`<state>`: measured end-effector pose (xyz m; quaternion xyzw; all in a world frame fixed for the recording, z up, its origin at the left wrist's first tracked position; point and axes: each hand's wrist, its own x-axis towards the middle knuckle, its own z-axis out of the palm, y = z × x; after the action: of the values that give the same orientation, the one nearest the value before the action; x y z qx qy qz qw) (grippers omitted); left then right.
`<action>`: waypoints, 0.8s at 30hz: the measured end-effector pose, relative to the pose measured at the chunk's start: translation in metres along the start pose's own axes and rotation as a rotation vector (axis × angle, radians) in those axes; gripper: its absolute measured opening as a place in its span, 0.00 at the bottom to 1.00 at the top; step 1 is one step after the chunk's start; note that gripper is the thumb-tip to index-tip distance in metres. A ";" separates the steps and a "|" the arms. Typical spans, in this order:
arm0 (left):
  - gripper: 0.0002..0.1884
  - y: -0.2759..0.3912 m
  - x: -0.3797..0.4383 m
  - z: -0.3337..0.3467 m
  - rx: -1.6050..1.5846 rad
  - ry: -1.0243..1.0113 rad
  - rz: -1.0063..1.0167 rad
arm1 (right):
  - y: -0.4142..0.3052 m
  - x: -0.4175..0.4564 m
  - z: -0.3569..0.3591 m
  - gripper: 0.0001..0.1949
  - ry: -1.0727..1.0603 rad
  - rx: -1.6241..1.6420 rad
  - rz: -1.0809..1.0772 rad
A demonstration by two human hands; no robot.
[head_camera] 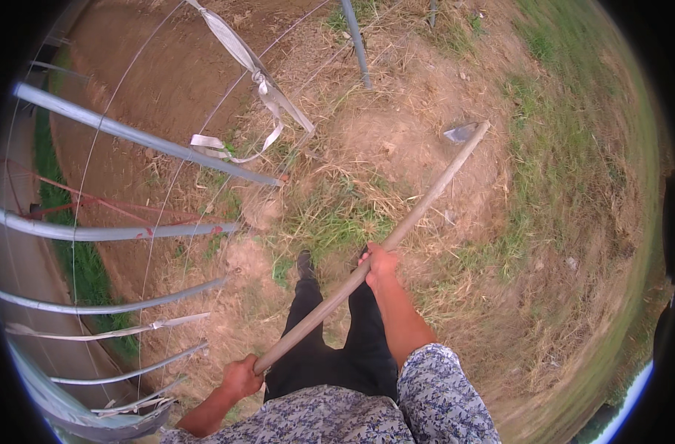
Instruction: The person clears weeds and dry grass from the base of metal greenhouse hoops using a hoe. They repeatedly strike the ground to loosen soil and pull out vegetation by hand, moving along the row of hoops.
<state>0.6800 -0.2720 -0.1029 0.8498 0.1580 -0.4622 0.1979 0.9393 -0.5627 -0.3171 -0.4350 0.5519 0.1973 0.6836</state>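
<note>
Both of my hands hold the long wooden handle (315, 316) of a hoe, which slants across my body from lower left to upper right. My left hand (242, 376) is closed around the butt end, beside my left hip. Farther up the shaft, my right hand (379, 264) grips it in front of my right leg. At the far end, the metal hoe blade (461, 132) is at a mound of dry soil (382, 139); whether its edge is in the soil I cannot tell. Green and dry grass (354, 216) grows between the mound and my shoes.
On the left, several metal frame tubes (149, 141) meet the ground, with thin wires strung across them. A knotted white strap (258, 77) hangs there. Beyond the mound stands a metal post (357, 44). Grass (565, 205) covers the ground to the right.
</note>
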 end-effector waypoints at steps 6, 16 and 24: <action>0.12 -0.056 -0.008 0.021 0.052 0.236 0.034 | 0.032 -0.017 0.020 0.10 0.001 0.089 0.114; 0.11 -0.106 -0.082 -0.029 0.245 0.524 -0.123 | 0.084 -0.082 0.124 0.08 -0.222 0.168 0.294; 0.10 -0.141 -0.148 -0.032 0.408 0.719 -0.274 | 0.174 -0.120 0.175 0.09 -0.449 0.250 0.539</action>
<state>0.5617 -0.1467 0.0116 0.9496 0.2338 -0.1805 -0.1050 0.8735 -0.3004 -0.2696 -0.1333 0.5028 0.3920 0.7588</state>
